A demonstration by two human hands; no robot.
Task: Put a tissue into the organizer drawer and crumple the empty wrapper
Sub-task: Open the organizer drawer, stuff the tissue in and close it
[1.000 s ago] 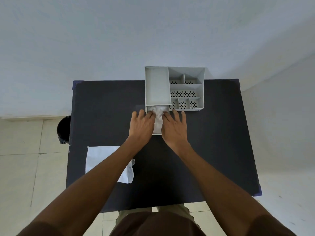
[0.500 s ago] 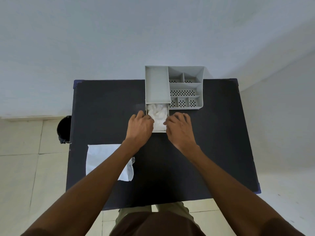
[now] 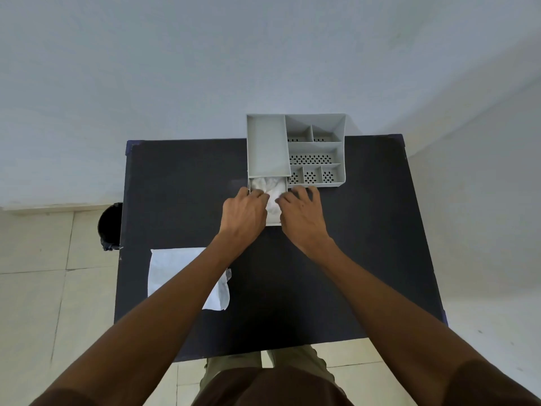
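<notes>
A grey organizer (image 3: 265, 148) stands at the far edge of the black table (image 3: 181, 186). Its drawer (image 3: 274, 223) is pulled out toward me from under the left section. A crumpled white tissue (image 3: 268, 184) lies inside the drawer. My left hand (image 3: 244, 213) and my right hand (image 3: 303, 213) flank the drawer, with bent fingertips meeting on the tissue's near part. The hands hide the drawer's sides. The white wrapper (image 3: 168, 269) lies flat near the table's left edge, partly under my left forearm.
A black bin (image 3: 110, 227) stands on the tiled floor left of the table. The organizer's right section (image 3: 316, 159) has several perforated compartments. A pale wall runs behind the table.
The hands drew back to the drawer's sides half a second ago. Now the fingertips have come inward again onto the tissue.
</notes>
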